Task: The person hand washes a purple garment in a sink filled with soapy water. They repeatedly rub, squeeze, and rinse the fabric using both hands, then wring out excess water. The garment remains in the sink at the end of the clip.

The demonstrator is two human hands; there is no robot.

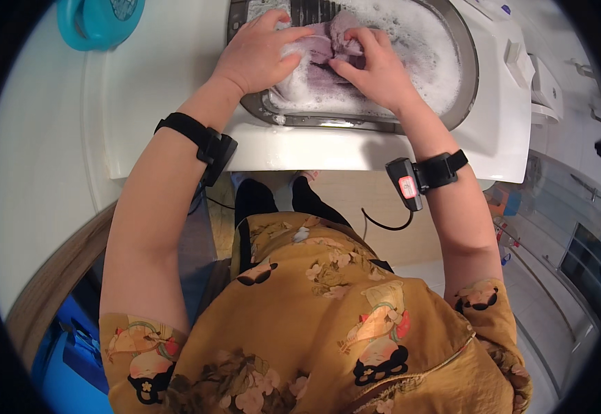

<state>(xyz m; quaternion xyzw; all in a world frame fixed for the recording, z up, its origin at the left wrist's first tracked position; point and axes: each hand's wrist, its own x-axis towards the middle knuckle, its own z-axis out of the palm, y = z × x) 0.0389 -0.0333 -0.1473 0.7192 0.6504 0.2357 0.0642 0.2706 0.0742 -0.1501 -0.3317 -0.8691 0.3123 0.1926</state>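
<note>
A wet mauve cloth (326,76) lies in sudsy water inside a grey plastic washbasin (467,77). Thumb and fingers of my right hand (375,67) pinch a bunched fold of it. My left hand (261,54) is over the basin's left side, index fingertip against the cloth and thumb apart from the fingers; whether it grips any fabric cannot be told. Dark ridges of a washboard (317,11) show beyond the cloth at the top. Foam (424,67) covers much of the water and hides part of the cloth.
The basin sits in a white sink counter (300,150). A teal plastic jug-like container (98,23) with a handle stands at the upper left. Each forearm wears a black strapped device, the left (220,155) and the right (405,183). A cable (391,227) dangles from the right one.
</note>
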